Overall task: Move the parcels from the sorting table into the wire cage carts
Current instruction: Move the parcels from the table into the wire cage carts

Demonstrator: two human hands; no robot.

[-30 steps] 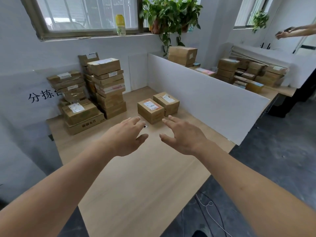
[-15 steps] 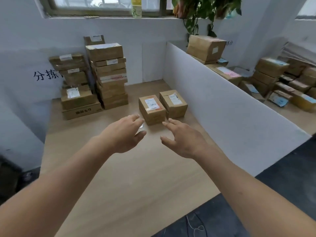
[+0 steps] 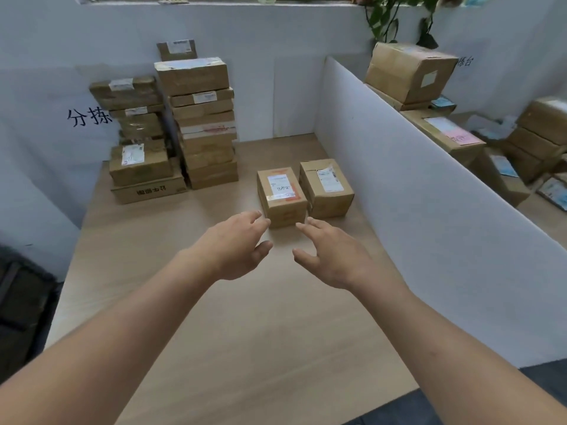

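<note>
left hand: our left hand is spread loose, holding nothing — fingertips just short of the near left corner of the small brown cardboard parcel with the red-bordered label.
right hand: our right hand is also relaxed and empty, fingertips just at that parcel's near right corner.
change: over the last second we've closed in — both hands were well short of the box, now they flank its near face.
parcels: that box sits on the pale wooden sorting table, touching a second brown cardboard parcel beside the white partition board; tall stacks of brown parcels stand at the back left.
carts: no wire cage in view.
status: we judge a two-handed grab is next; nothing lifted yet.
</note>
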